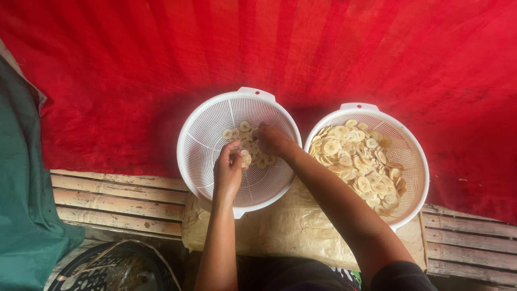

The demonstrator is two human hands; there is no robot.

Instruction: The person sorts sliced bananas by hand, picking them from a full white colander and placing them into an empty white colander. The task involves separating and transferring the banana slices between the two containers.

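Head view: left hand [228,170], grip pinched on a slice [246,159], over the left colander [202,132]. Right hand [273,141], fingers down among slices [253,145] inside it; grip unclear. Right colander [414,156] near full. Red cloth [134,64] beneath, slatted bench [107,199] nearer.

Two white colanders stand side by side: the left colander [204,134] and the right colander [417,167]. The left one holds a small cluster of banana slices [245,129], perhaps a dozen or so, though the hands hide some. The right one holds a heap of slices [358,161], far too many and too overlapped to count, likely several dozen. Two hands are in view, the left hand [229,170] and the right hand [272,140]. One red cloth [134,70] lies far, one green cloth [21,188] at the left, and one dark basket [107,272] near left.
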